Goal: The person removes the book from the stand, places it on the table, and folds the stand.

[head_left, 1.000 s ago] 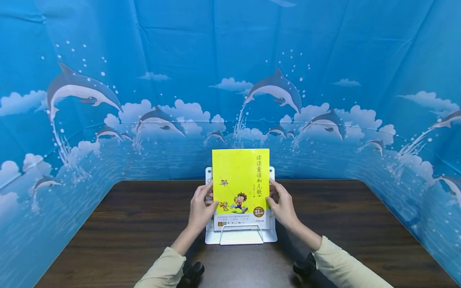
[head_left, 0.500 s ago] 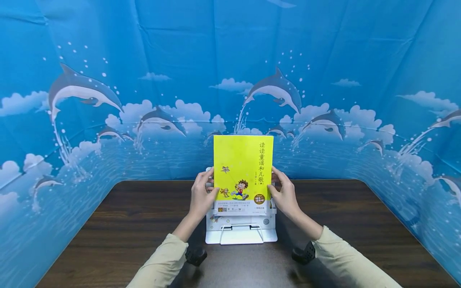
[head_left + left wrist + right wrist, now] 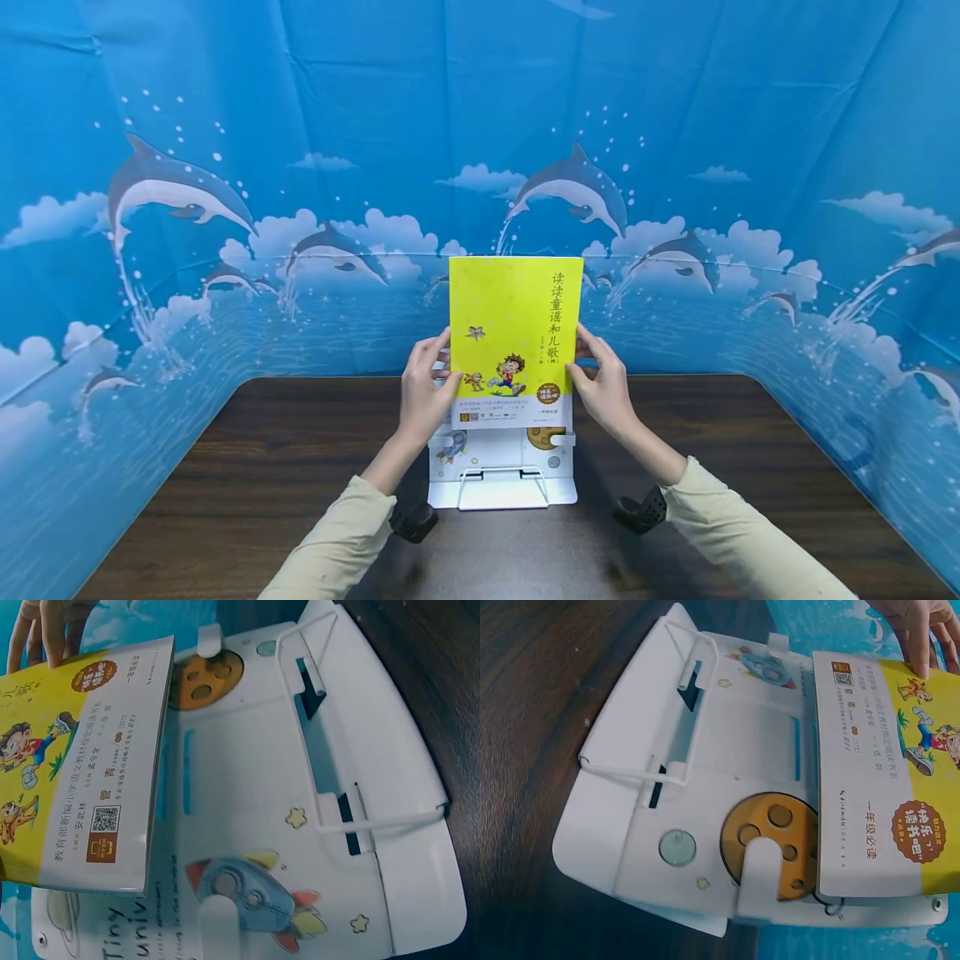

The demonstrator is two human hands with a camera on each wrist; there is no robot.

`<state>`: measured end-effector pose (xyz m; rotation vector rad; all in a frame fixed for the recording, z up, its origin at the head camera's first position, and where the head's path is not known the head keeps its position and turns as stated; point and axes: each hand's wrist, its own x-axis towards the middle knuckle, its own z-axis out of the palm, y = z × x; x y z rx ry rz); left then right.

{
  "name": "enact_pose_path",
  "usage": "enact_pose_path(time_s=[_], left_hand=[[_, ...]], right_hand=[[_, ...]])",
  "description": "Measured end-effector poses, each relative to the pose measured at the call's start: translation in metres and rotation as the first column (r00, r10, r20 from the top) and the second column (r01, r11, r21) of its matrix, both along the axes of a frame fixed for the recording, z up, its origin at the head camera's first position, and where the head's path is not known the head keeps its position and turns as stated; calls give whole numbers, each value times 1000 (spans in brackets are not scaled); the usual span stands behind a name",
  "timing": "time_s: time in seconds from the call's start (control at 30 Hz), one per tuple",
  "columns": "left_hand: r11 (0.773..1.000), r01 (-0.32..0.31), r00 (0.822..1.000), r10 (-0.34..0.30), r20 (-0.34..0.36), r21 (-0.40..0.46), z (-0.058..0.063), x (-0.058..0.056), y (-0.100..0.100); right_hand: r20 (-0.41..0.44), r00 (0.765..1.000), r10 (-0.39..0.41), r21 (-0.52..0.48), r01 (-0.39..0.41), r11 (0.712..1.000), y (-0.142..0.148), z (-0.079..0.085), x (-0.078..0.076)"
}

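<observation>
A yellow children's book (image 3: 510, 325) with a running boy and a dog on its white-bottomed cover stands upright between both hands. My left hand (image 3: 426, 387) pinches its left edge, thumb on the front and fingers behind. At the opposite edge my right hand (image 3: 604, 387) grips it the same way. Behind and below the book is a white book stand (image 3: 502, 454) printed with a rocket and an orange planet. In the left wrist view the book's lower edge (image 3: 154, 787) is raised off the stand's bottom ledge (image 3: 382, 712), overlapping the upper part of the back plate.
The stand's wire page holder (image 3: 502, 492) sticks out at its front, and white side clips (image 3: 761, 874) rise from the back plate. A dark wooden table (image 3: 285, 467) lies underneath. A blue dolphin-printed curtain (image 3: 375, 167) surrounds its back and sides.
Both hands have raised the book from behind the wire holder, up and slightly right. More of the stand's back plate now shows below it. The stand has stayed put.
</observation>
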<state>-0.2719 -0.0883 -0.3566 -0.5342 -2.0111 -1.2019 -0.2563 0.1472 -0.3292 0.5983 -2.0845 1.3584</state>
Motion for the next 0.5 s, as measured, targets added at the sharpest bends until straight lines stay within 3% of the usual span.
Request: enact_pose_path(time_s=[0.27, 0.5], left_hand=[[999, 48, 998, -48, 32, 2, 5, 10, 16], [989, 135, 981, -143, 130, 66, 0, 19, 34]], right_hand=[[47, 999, -21, 75, 17, 997, 20, 8, 6], [143, 989, -34, 165, 10, 986, 51, 1, 3]])
